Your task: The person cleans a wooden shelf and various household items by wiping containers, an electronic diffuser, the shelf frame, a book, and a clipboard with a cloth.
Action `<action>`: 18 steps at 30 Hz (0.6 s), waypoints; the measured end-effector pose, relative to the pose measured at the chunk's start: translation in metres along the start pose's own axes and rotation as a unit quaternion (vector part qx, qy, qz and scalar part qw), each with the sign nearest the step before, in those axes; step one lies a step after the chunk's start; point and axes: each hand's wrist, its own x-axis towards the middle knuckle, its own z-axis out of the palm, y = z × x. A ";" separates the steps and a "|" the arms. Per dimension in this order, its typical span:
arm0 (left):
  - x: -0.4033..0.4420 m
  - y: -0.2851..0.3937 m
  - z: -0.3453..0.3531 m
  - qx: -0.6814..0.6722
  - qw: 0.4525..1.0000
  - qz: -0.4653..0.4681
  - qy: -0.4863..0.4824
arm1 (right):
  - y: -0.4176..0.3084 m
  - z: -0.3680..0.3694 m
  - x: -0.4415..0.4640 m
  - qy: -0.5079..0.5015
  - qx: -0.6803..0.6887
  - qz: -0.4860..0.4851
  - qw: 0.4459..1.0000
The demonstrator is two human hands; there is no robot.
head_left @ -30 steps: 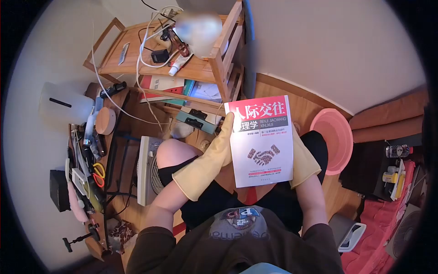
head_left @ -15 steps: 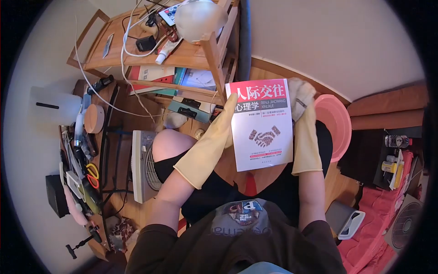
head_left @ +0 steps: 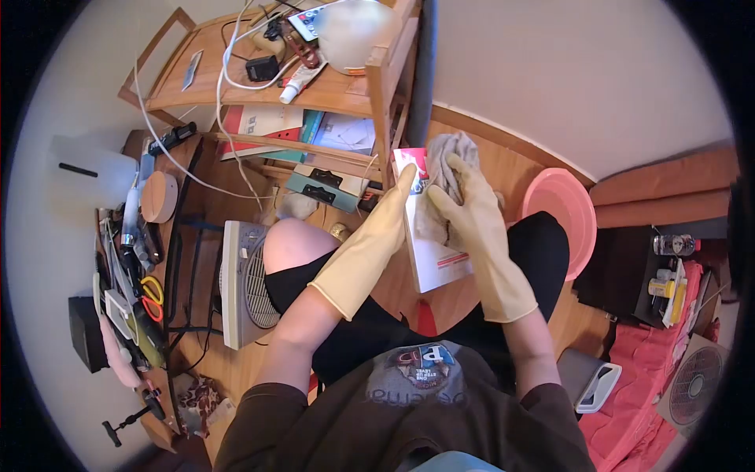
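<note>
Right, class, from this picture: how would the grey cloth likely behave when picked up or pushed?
The grey cloth is probably floppy, since it bunches into folds under the right hand. Pushed across the book, it would likely crumple, showing no stiff edge. It seems unlikely to roll, being irregularly shaped.

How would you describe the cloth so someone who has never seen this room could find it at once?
Below and right of the wooden shelf at the top, find the yellow-gloved left hand holding a book. Over the book's cover, the gloved right hand holds the cloth. It is greyish and crumpled, unlike the flat, straight-edged book.
</note>
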 end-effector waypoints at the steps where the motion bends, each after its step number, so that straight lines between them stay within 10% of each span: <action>1: 0.002 -0.001 -0.006 -0.002 1.000 0.005 0.004 | 0.007 0.013 0.001 0.017 0.034 -0.012 0.999; 8: 0.015 -0.002 -0.027 -0.098 0.988 -0.116 -0.035 | 0.002 0.042 -0.074 -0.010 -0.046 -0.181 0.982; 18: -0.003 0.017 -0.005 -0.040 0.997 -0.049 -0.052 | -0.006 0.013 -0.092 -0.077 -0.070 -0.229 0.968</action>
